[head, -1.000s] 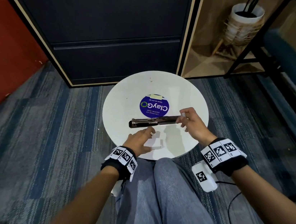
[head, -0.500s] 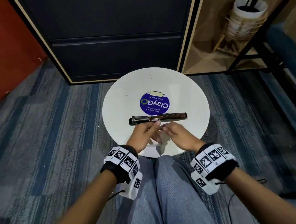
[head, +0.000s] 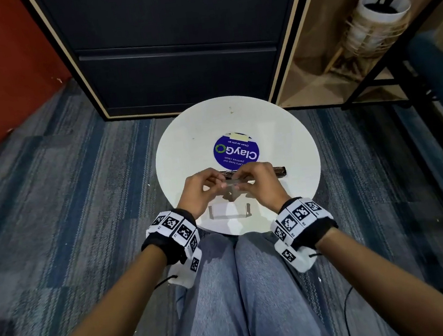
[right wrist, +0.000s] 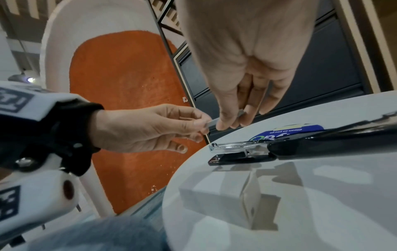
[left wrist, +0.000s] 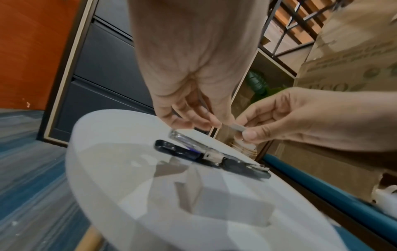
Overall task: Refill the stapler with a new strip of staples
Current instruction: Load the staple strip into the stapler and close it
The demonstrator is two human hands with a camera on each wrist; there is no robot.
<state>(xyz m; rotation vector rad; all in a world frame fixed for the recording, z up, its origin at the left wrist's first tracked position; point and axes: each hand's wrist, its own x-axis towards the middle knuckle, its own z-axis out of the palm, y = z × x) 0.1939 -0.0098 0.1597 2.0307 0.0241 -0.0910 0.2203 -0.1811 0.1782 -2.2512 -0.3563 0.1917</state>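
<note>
Thin grey metal staple strip: frame centre, held in air above round white table. Judged light, brittle, snaps if bent; grip at ends. Left hand and right hand each pinch one end, fingertips down. Opened black-and-chrome stapler on table, just beyond hands. White staple box nearer frame bottom.

Glossy black stapler with shiny chrome rail, smooth white table, matt metal staple strip
</note>
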